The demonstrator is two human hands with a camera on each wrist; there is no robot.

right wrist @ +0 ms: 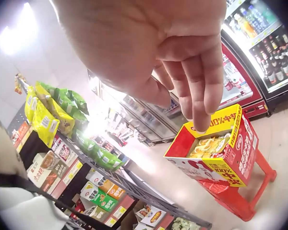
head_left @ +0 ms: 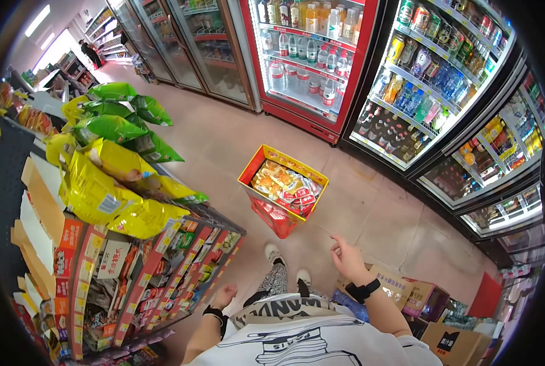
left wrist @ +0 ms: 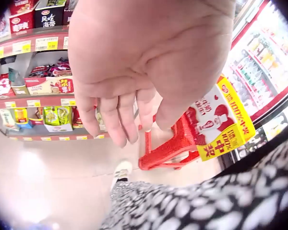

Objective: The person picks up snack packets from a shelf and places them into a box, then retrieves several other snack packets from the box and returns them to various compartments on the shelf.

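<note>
My left hand (head_left: 225, 296) hangs low beside the snack shelf, holding nothing. In the left wrist view its palm shows, with the fingers loosely extended. My right hand (head_left: 348, 261) is out in front of my body at the right, also holding nothing, fingers a little bent. Ahead of both hands, a yellow and red cardboard display box (head_left: 318, 173) sits on a red plastic stool (right wrist: 235, 201). Packaged snacks (head_left: 278, 180) in orange and red wrappers lie inside it. In the right wrist view, the right fingertips overlap the box's far edge.
A tiered snack shelf (head_left: 141, 287) stands at the left, with yellow chip bags (head_left: 104, 189) and green bags (head_left: 111, 128) on top. Drink fridges (head_left: 309, 67) line the far side and right. Cardboard boxes (head_left: 455, 341) stand on the floor at my right. A person (head_left: 90, 53) is far back.
</note>
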